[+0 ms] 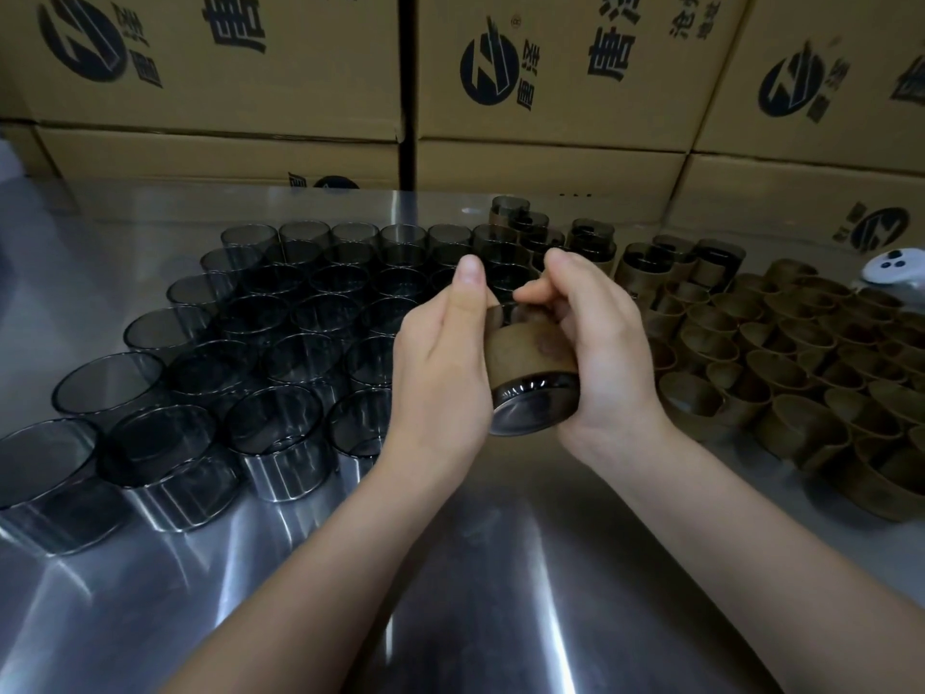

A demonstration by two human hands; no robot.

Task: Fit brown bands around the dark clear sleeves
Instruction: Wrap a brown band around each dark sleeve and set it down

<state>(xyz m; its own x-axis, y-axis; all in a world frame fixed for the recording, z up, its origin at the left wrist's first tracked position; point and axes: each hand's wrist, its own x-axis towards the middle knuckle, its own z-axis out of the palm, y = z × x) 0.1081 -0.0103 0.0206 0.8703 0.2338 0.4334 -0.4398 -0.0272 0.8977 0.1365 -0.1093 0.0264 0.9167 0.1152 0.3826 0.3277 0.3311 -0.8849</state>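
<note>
Between my hands, above the middle of the steel table, I hold a dark clear sleeve (531,406) tilted toward me, with a brown band (530,354) wrapped round its upper part. My left hand (443,363) grips the sleeve's left side, thumb up along its far rim. My right hand (600,353) curls round the right side, fingers on the band's top edge. Several bare dark sleeves (280,333) stand in rows to the left. Loose brown bands (781,363) lie packed together at the right.
Several banded sleeves (645,265) stand at the back behind my hands. A white controller (898,273) lies at the far right edge. Stacked cardboard boxes (550,92) wall off the back of the steel table (475,568).
</note>
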